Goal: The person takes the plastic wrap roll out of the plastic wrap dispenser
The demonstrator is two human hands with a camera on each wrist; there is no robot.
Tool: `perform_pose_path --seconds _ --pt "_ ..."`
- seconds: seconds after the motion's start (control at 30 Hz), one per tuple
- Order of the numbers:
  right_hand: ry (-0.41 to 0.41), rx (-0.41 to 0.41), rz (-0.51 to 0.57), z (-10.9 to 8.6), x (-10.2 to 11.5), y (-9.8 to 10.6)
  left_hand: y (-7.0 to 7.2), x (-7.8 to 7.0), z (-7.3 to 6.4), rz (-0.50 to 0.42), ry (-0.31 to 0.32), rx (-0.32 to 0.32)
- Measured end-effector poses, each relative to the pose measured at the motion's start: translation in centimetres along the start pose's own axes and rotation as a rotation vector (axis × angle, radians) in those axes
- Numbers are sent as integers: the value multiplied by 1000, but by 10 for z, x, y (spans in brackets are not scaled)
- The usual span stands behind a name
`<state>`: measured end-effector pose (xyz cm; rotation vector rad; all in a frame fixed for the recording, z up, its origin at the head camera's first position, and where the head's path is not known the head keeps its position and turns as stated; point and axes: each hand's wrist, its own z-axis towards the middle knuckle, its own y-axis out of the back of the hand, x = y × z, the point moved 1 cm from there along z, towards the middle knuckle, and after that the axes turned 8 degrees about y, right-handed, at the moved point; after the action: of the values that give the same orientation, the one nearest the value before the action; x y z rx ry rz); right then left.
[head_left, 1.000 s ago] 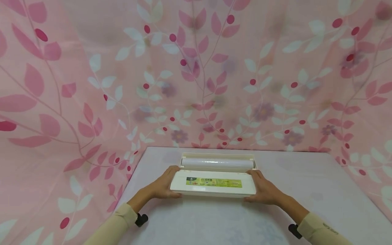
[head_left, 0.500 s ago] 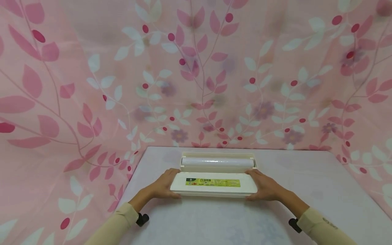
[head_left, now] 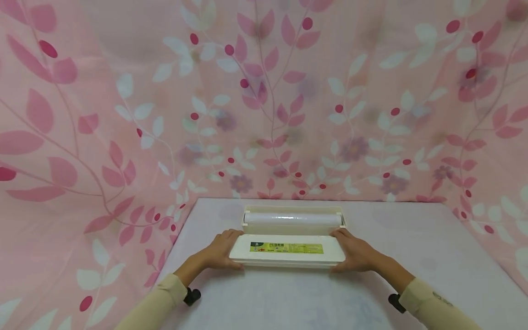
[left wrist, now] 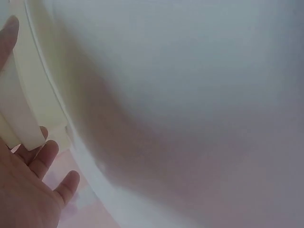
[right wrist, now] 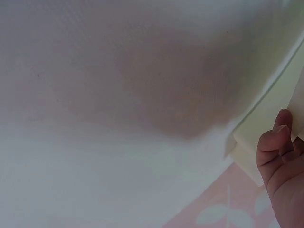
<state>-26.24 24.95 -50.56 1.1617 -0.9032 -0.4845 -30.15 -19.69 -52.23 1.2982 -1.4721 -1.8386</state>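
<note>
A white cling film box (head_left: 288, 230) lies on the table, with a roll of cling film (head_left: 290, 218) lying lengthwise inside it. Just in front of the box is its white lid (head_left: 264, 259), with a green and yellow label (head_left: 286, 248) facing up. My left hand (head_left: 220, 251) grips the lid's left end, thumb at the near edge and fingers at the far side. The right hand (head_left: 358, 252) holds the right end the same way. In the left wrist view, the lid (left wrist: 21, 109) sits between thumb and fingers. In the right wrist view, fingers touch the lid (right wrist: 298, 107) near the box (right wrist: 266, 109).
A pale cloth covers the table (head_left: 288, 298). Behind it and at both sides hangs a pink curtain (head_left: 268, 114) with leaves and berries. Dark wrist cameras show at the left sleeve (head_left: 154, 302) and right sleeve (head_left: 433, 302).
Both hands have brought the lid slightly toward me, and its far edge has dropped away from the box. More of the box's front wall shows. The box and roll stay in place.
</note>
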Motion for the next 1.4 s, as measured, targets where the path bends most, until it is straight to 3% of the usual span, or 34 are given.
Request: perform_pose_path --seconds 0.23,0.53,0.8,0.93,1.17,1.4 --pt "11 19 9 6 -3 1 3 1 1 -14 32 15" --pt "38 26 10 3 -6 -3 -3 4 1 5 48 42" --pt "11 21 31 0 -9 -1 1 -1 2 19 21 18" --pt "5 43 47 -2 -8 -5 -2 -2 -1 -4 16 41" --pt "5 25 87 -1 -7 -9 -7 6 0 7 12 23" --pt "-1 41 126 -1 -10 -16 -12 8 2 -13 38 79"
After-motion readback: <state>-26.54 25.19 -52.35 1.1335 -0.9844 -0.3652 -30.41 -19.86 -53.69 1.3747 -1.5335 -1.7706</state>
